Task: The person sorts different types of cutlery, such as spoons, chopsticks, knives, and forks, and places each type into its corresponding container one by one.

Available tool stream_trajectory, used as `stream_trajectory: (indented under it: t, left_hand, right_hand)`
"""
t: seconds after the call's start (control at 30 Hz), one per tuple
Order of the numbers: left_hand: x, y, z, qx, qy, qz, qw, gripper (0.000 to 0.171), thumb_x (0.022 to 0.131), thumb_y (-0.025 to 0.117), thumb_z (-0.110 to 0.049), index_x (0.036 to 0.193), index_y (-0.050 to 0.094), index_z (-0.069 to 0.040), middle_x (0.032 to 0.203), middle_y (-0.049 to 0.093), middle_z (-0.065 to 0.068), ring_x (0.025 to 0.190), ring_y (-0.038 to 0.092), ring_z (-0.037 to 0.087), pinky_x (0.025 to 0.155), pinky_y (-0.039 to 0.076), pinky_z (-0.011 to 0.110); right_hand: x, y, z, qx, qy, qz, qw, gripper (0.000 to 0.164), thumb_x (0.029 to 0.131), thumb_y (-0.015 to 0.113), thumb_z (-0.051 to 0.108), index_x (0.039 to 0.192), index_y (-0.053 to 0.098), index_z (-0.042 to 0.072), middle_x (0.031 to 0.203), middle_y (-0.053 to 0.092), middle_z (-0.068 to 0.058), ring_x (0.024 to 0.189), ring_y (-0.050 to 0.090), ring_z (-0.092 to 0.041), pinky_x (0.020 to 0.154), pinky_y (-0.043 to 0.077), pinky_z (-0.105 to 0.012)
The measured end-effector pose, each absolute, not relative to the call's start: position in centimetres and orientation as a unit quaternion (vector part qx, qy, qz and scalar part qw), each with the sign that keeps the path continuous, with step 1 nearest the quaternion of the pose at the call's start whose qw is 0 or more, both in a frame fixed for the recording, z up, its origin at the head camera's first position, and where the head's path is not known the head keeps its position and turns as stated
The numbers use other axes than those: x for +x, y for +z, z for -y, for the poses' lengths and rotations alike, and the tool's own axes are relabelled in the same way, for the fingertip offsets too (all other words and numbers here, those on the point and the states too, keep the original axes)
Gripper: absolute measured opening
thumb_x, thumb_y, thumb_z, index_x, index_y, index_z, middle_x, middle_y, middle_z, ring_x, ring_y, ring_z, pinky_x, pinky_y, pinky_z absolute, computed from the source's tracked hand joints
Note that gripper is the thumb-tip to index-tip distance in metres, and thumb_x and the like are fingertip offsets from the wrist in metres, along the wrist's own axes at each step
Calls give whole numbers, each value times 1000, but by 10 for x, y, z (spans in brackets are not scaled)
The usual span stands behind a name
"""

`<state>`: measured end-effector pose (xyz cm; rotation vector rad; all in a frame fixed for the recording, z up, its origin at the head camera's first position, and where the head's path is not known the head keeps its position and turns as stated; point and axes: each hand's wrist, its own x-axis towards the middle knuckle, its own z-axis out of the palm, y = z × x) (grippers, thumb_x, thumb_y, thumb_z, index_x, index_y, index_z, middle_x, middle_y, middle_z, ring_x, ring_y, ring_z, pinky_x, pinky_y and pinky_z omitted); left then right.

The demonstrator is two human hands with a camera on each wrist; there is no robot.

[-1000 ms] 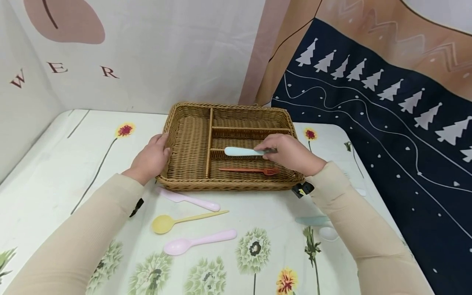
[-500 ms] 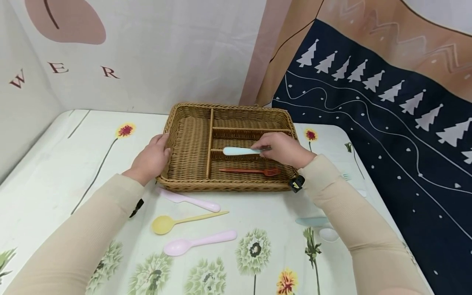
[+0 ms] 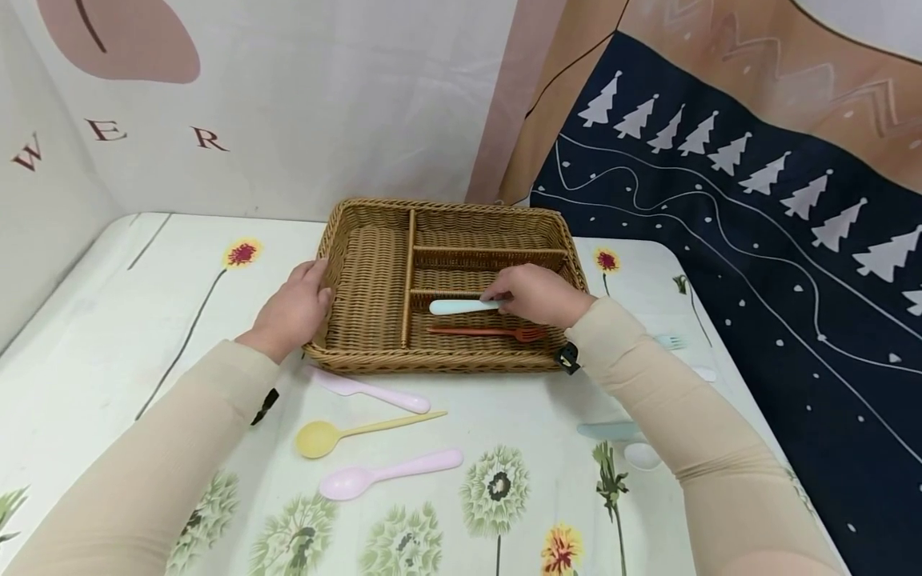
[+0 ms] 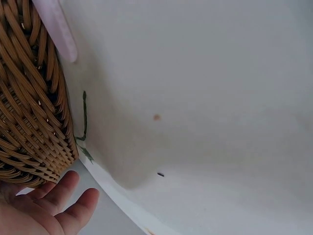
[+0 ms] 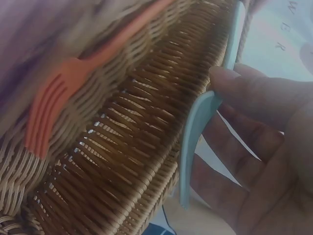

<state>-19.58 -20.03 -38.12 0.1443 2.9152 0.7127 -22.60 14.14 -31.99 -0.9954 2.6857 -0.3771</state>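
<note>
A brown wicker basket (image 3: 370,284) with dividers lies on the table. My left hand (image 3: 291,308) holds its left rim; in the left wrist view, two loosely bent fingers (image 4: 68,196) stand away from the wicker. Over the basket's front right compartment, my right hand (image 3: 536,296) pinches a light blue utensil (image 3: 457,306) near its middle. Its handle points left. The right wrist view shows its curved head (image 5: 195,127) edge-on, so its kind is unclear. An orange fork (image 3: 483,331) lies in that same front compartment, tines to the right.
In front of the basket lie a pink knife (image 3: 385,393), a yellow spoon (image 3: 320,438) and a pink spoon (image 3: 389,474). Near the right forearm are a pale teal knife (image 3: 605,431), a white spoon (image 3: 643,456) and a light teal fork (image 3: 671,342), partly hidden.
My right hand has moved a little left and then towards the basket's front with the light blue utensil, bringing it nearer the orange fork. The left hand stays at the rim.
</note>
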Motion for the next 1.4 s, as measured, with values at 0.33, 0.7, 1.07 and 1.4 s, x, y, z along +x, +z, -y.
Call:
stream_trajectory:
  t: [0.33, 0.7, 1.07, 1.4]
  left_hand:
    - [-196, -382, 201, 48, 235, -968, 66, 56, 105, 28, -17, 153, 7, 3, 154, 13, 30, 135, 27, 51, 109, 31, 61]
    - [-195, -381, 201, 47, 236, -968, 66, 56, 105, 28, -17, 153, 8, 3, 154, 14, 30, 135, 27, 51, 109, 30, 61]
    - [-194, -380, 200, 49, 236, -968, 64, 56, 105, 29, -17, 153, 8, 3, 154, 14, 30, 135, 27, 51, 109, 30, 61]
    - [-194, -378, 200, 48, 233, -969, 67, 56, 105, 29, -16, 153, 8, 4, 153, 14, 31, 135, 27, 51, 109, 30, 62]
  right_hand:
    - [-224, -329, -136, -344, -96, -925, 130, 25, 88, 69, 2, 110, 75, 12, 106, 69, -5, 96, 64, -18, 81, 56, -34]
    - [-223, -334, -137, -359, -72, -921, 131, 25, 87, 69, 0, 109, 75, 10, 106, 71, -6, 96, 66, -20, 83, 56, -35]
    - [-222, -335, -133, -372, -33, -918, 134, 26, 86, 69, 0, 109, 75, 10, 107, 72, -6, 99, 67, -22, 86, 56, -37]
    - [-220, -336, -130, -371, 3, -920, 124, 28, 86, 69, -1, 111, 74, 11, 109, 72, -5, 99, 67, -23, 87, 56, -39]
